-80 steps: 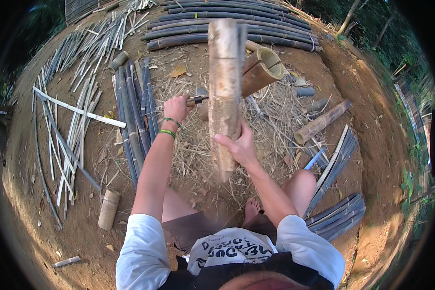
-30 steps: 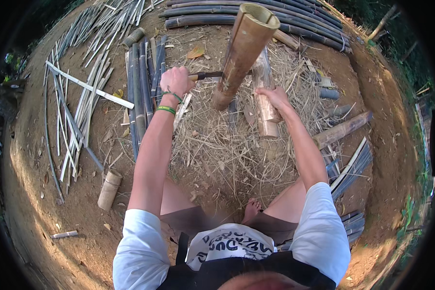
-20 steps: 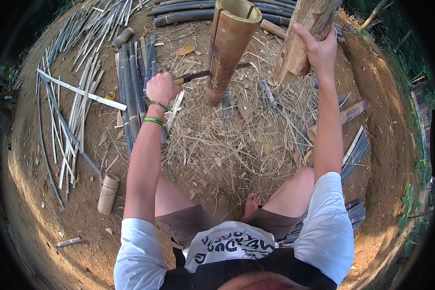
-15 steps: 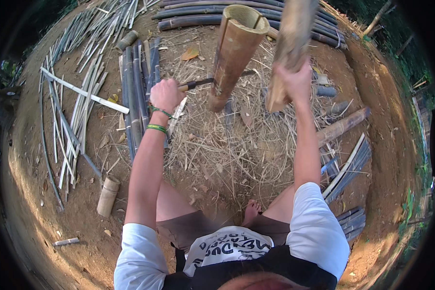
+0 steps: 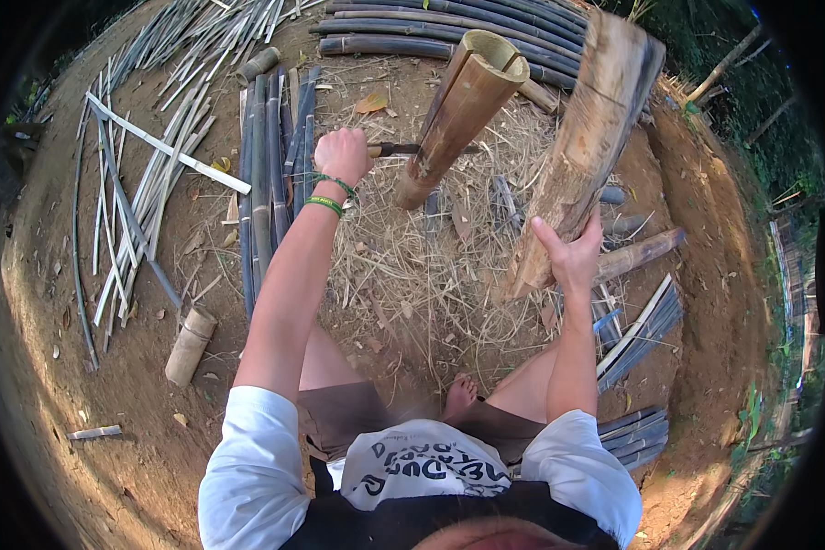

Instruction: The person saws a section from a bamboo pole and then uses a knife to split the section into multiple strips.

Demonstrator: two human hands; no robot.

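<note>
My left hand [image 5: 344,154] is closed around the handle of a long knife [image 5: 401,148]. Its dark blade crosses a thick upright bamboo section [image 5: 456,124], and the tip shows past the far side. A dark slit runs down the bamboo from its hollow top toward the blade. The section leans slightly right, its base on shaving-covered ground. To its right, my right hand [image 5: 573,252] grips a heavy wooden block [image 5: 582,119] near its lower end. The block slants up and to the right, apart from bamboo and knife. Some of the right fingers are hidden behind it.
Pale strips [image 5: 160,192] lie piled at left beside dark bamboo lengths [image 5: 261,174]. Dark poles [image 5: 449,32] are stacked across the back. A short bamboo piece [image 5: 192,346] lies at lower left. Cut bamboo [image 5: 640,255] and dark slats [image 5: 640,335] are at right; my bare foot [image 5: 461,394] is below.
The wooden block has swung away from the bamboo, toward me and to the right, with my right hand. The knife stays in the bamboo, which leans a little more to the right.
</note>
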